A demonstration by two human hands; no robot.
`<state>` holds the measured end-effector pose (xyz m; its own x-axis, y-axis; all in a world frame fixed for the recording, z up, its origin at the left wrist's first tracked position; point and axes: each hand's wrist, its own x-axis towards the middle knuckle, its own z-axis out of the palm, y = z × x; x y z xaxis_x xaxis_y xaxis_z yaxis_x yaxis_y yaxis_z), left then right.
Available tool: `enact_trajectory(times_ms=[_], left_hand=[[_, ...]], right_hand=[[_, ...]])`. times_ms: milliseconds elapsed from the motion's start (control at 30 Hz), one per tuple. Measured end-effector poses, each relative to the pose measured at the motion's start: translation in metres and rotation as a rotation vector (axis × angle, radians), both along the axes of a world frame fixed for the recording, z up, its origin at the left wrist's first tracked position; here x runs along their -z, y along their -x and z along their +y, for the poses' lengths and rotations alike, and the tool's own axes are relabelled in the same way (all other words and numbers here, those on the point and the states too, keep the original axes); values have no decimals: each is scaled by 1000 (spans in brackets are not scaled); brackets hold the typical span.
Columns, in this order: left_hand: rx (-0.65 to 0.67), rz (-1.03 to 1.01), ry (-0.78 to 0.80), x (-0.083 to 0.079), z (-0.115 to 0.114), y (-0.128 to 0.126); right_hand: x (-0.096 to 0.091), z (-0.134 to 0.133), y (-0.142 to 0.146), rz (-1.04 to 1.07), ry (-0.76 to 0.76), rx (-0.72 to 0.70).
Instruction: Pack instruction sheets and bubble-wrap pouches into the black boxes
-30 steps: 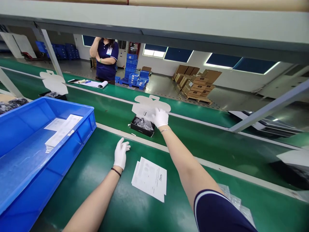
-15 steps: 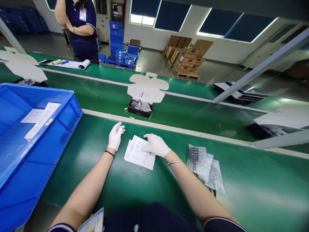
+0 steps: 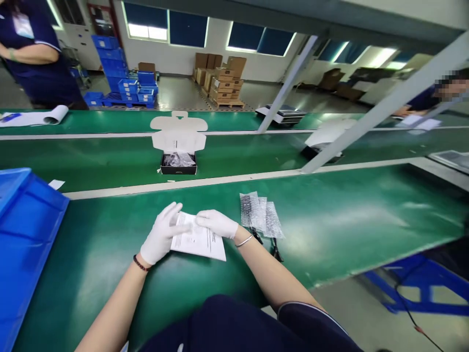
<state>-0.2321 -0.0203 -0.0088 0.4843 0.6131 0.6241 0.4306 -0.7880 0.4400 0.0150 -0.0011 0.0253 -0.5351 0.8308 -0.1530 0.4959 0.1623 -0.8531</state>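
Note:
A small stack of printed paper sheets (image 3: pixel 200 243) is between my two white-gloved hands, just over the green bench. My left hand (image 3: pixel 160 235) grips the sheets at their left edge, its thumb lying across the print. At the top right edge, my right hand (image 3: pixel 219 223) pinches the same sheets, fingertips partly hidden. To the right lie several bubble-wrap pouches (image 3: pixel 261 214) with black cable ends sticking out. Beyond the sheets, an open black box (image 3: pixel 179 169) with a raised white lid (image 3: pixel 179 139) holds something in clear plastic.
A blue bin (image 3: pixel 25 244) stands at the left. A pale strip (image 3: pixel 120 189) separates the bench from the green belt behind it. Slanting grey posts (image 3: pixel 351 124) rise at the right near another open box (image 3: pixel 322 152). One person (image 3: pixel 36 58) stands at the far left; another is at far right.
My left hand has moved from beside the sheets onto their left edge. My right hand now pinches their top edge. The view has swung to the right.

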Motion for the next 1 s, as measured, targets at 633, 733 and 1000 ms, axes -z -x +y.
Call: enact_trajectory(times_ms=[633,733,1000], left_hand=[[203,202,231,-82,-39,-47],[223,387,378,-95,-47,-58],[114,-30,648,-103,-45,-41]], right_hand=[[-59,-59,-57,-486,-589,24],[-85,-61,-28,-536,-784,-315],[-55,-45,-32,-265,-443,20]])
